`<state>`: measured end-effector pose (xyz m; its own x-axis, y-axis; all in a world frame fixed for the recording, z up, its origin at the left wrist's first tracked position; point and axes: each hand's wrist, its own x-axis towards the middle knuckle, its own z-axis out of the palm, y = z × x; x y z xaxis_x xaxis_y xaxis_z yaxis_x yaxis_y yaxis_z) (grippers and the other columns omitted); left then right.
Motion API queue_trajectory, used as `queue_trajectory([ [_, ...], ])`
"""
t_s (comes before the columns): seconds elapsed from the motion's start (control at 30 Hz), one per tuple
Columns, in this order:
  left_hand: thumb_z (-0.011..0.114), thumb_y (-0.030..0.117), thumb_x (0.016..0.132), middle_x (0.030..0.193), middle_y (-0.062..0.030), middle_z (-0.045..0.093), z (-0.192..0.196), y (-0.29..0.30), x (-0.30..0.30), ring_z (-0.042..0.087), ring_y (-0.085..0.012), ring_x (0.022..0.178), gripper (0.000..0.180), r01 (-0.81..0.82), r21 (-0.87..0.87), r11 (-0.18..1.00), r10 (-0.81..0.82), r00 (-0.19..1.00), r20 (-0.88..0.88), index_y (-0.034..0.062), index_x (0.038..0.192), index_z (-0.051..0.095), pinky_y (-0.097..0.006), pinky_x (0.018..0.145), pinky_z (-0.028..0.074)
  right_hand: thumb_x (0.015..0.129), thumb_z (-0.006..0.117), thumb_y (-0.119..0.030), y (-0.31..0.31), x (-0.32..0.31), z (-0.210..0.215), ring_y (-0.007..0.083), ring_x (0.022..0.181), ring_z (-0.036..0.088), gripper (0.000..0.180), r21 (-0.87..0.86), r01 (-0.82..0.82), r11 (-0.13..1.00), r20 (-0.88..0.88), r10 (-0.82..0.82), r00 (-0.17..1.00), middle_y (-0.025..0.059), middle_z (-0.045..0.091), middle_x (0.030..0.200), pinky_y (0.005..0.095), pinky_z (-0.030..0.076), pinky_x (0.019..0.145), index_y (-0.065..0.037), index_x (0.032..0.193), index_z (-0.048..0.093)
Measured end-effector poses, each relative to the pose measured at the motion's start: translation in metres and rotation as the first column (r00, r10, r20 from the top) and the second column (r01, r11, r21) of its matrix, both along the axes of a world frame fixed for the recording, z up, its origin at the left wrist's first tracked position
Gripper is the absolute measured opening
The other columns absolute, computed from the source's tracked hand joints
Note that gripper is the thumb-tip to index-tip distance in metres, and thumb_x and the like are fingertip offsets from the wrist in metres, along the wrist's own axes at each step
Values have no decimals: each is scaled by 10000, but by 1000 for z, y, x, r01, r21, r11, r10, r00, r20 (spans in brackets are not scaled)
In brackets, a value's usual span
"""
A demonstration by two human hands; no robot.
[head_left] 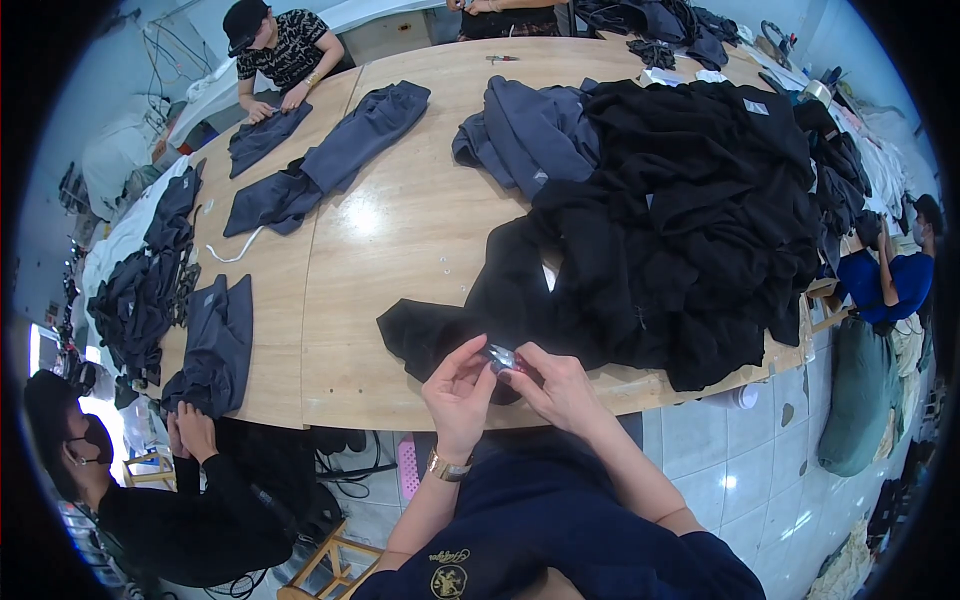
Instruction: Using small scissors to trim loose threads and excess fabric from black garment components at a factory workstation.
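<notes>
A bulky green bundle [858, 400] sits at right, a wooden stool [316, 557] lower left

So this view's the left fisheye of a head-worn pair, tipped down and forward over the wearer's navy shirt [560, 510]. The left hand [460, 388] and right hand [556, 388] sit pretty close, near and central. Beyond them the wooden table [390, 260] runs to the far side, edges bowing. Super wide, too: tiled floor [740, 475] gets in near right.
</notes>
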<state>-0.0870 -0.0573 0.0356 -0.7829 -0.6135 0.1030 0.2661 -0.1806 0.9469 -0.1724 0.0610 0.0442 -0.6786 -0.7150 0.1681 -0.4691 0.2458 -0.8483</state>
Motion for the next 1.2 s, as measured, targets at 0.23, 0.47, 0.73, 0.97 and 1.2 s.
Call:
queue_trajectory([
  [0.23,576,-117,783,944,-93,611,-1,-1,2,590,-114,846,350,-14,-2,1000,14,1000,20,-64,1126,534,-216,753,489,824,615,-184,-1,2,-7,255,527,579,183,19,19,1000,15,-19,1000,130,542,588,318,444,494,-21,848,537],
  [0.47,575,-122,777,920,-59,579,-4,-1,-1,571,-93,844,363,-21,-7,1000,21,999,48,-55,1132,532,-197,744,476,803,644,-168,-6,4,-1,184,521,586,191,-145,174,974,176,-147,973,105,581,639,282,445,492,-37,871,522],
  [0.73,573,-130,755,960,-80,546,-4,11,3,565,-136,909,441,-22,-185,982,40,995,93,-27,1170,466,-251,820,472,689,645,31,-13,3,-21,92,580,593,292,-330,37,943,-27,-49,998,59,619,711,214,457,525,-26,972,605],
  [0.97,569,-114,773,950,-64,518,-4,10,-3,537,-106,868,346,-108,-100,989,114,992,62,3,1078,452,-222,773,470,778,564,43,-22,-1,-20,56,580,521,155,-438,335,834,123,-314,941,32,563,692,206,408,513,-31,914,564],
  [1.2,607,-103,762,839,-15,540,-3,6,-5,497,-52,747,293,-110,233,966,103,994,41,33,989,479,-181,743,423,872,578,-123,-16,-10,-15,-8,592,374,112,-248,357,901,747,-57,662,-84,480,684,161,293,517,-13,879,592],
])
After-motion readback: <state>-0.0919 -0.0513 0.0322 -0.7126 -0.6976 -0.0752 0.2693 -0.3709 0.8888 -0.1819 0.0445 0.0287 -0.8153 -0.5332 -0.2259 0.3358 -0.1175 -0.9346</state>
